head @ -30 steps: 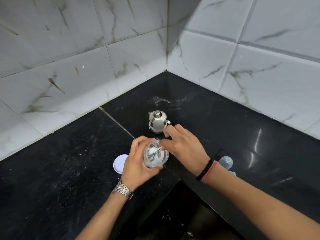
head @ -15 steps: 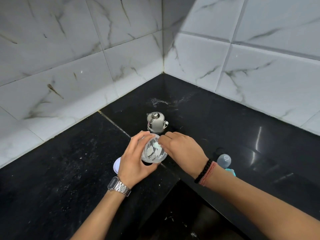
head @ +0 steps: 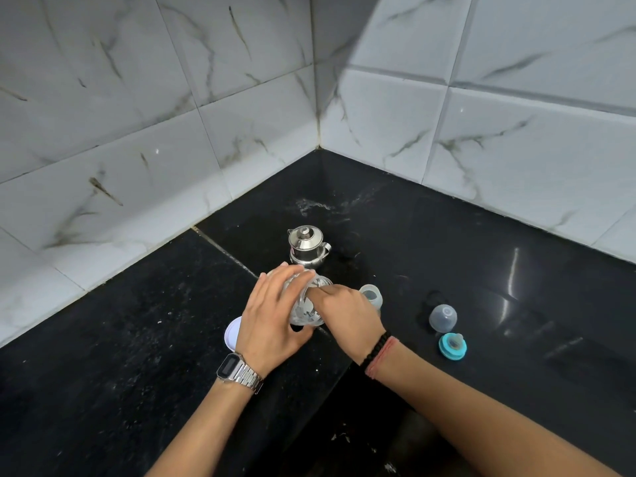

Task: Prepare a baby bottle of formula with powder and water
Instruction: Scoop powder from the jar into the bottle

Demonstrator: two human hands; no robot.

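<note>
Powder jar | left hand cups it; right hand reaches inside

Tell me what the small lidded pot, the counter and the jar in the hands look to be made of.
Small lidded pot: polished metal, likely stainless steel, judging by its mirror-bright reflections. Black counter: glossy polished stone, probably granite, given its sheen, fine speckles and a seam. Clear jar gripped by the left hand: see-through, white powder showing inside; glass or plastic cannot be told.

White lid half hidden behind left hand; baby bottle mostly behind right hand; jar contents unclear.
</note>
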